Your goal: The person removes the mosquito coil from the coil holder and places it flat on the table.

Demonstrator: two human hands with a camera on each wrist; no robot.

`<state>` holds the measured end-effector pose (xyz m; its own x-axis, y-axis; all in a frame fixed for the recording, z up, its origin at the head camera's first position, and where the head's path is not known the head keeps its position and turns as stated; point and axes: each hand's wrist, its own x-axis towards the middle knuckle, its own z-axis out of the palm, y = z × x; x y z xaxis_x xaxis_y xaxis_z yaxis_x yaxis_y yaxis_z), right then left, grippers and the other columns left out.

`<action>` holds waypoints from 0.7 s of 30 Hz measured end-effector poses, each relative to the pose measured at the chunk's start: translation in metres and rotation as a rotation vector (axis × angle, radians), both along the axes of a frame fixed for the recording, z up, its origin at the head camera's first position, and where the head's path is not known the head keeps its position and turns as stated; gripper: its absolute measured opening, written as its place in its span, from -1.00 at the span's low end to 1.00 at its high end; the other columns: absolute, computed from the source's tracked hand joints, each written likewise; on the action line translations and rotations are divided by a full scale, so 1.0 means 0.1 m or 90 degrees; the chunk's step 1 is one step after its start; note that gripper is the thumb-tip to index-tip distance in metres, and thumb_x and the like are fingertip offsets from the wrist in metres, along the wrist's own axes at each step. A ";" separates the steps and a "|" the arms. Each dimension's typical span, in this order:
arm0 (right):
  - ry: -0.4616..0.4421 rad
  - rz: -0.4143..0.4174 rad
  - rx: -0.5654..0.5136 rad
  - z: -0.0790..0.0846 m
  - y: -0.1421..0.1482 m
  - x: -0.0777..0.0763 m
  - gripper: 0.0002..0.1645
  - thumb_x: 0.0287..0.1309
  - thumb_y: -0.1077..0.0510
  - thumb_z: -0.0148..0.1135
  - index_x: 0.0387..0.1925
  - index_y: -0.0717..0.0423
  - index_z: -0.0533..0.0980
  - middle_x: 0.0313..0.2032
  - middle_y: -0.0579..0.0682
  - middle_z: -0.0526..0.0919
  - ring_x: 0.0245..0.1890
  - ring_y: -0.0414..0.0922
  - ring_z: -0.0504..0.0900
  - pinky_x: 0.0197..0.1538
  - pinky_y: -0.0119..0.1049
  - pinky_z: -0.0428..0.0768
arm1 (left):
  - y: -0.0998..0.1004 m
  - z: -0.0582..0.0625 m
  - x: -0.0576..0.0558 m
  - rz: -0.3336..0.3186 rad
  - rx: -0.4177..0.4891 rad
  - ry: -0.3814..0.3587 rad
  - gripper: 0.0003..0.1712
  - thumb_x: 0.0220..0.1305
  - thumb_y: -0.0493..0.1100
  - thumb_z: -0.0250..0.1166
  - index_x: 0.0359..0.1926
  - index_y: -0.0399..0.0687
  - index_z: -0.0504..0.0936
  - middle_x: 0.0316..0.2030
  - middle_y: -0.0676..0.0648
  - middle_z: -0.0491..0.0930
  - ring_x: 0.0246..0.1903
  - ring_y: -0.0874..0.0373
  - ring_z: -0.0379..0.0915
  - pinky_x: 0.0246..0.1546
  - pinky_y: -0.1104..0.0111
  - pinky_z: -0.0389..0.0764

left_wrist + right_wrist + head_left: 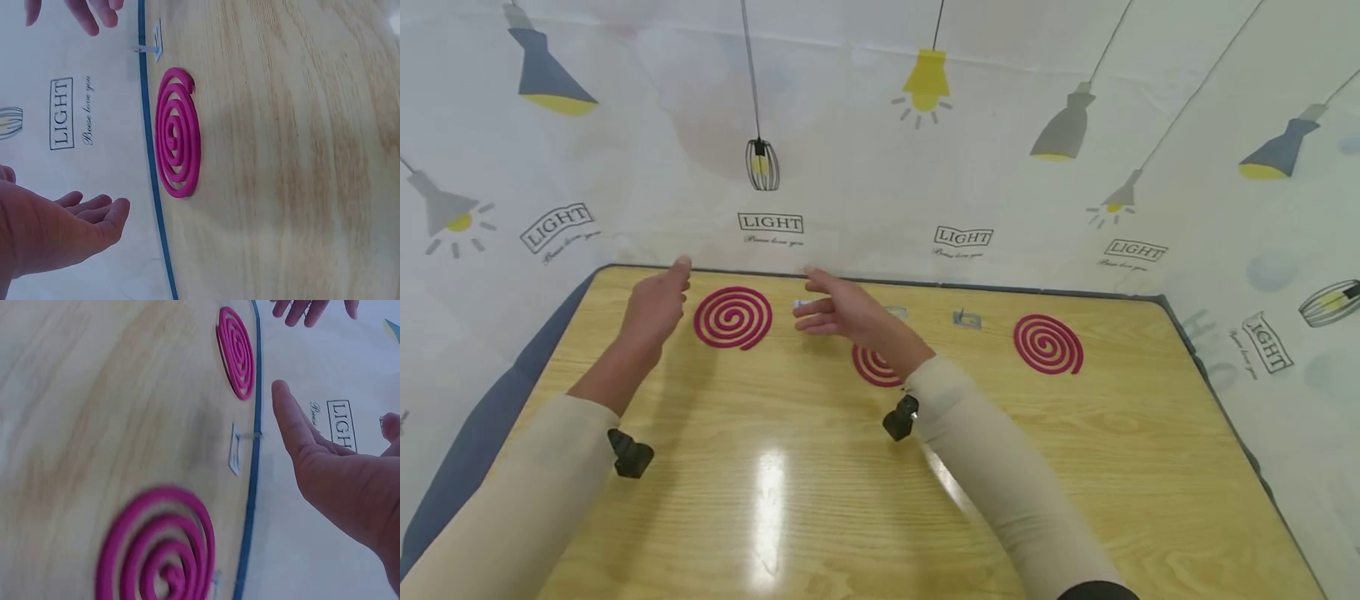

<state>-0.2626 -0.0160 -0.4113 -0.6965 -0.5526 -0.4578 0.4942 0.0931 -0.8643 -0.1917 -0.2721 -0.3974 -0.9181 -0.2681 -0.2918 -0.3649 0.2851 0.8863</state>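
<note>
My left hand hovers over the table's back left, beside the left magenta mosquito coil. It holds nothing, and its fingers look relaxed in the left wrist view. Facing it, my right hand is held above the table with fingers loosely extended and nothing in them. Below the right hand and wrist lies a second mosquito coil, partly hidden. A small metal coil stand with an upright prong sits between these two coils; in the head view the right hand partly covers it.
A third mosquito coil lies flat at the right. Another metal stand is left of it, and one more stand shows partly behind the right hand. A wall sheet printed with lamps rises behind the wooden table.
</note>
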 end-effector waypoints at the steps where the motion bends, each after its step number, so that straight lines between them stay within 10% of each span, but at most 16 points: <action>1: 0.009 -0.001 0.002 0.03 0.06 -0.01 -0.12 0.38 -0.30 -0.06 0.46 0.19 0.10 0.22 0.34 0.47 0.17 0.22 0.53 0.21 -0.07 0.54 | 0.01 0.02 0.02 -0.010 0.011 0.007 0.01 0.38 0.45 -0.28 0.46 -0.32 0.09 0.42 -0.33 0.16 0.40 -0.24 0.09 0.40 0.00 0.21; 13: 0.111 0.007 0.086 0.34 0.82 -0.07 -0.16 0.41 -0.30 -0.12 0.46 0.15 0.12 0.22 0.26 0.48 0.22 0.19 0.49 0.29 -0.01 0.47 | 0.19 0.14 0.18 -0.206 -0.195 -0.001 0.03 0.36 0.49 -0.38 0.51 -0.21 -0.02 0.46 -0.34 0.04 0.44 -0.34 -0.12 0.40 -0.20 0.00; 21: 0.178 0.044 0.142 0.44 1.16 -0.06 -0.14 0.39 -0.35 -0.13 0.46 0.12 0.13 0.28 0.21 0.44 0.26 0.18 0.44 0.28 -0.07 0.48 | 0.41 0.06 0.25 -0.300 -0.333 0.083 -0.17 0.45 0.35 -0.21 0.39 -0.20 0.28 0.23 -0.33 0.44 0.23 -0.28 0.32 0.24 -0.16 0.33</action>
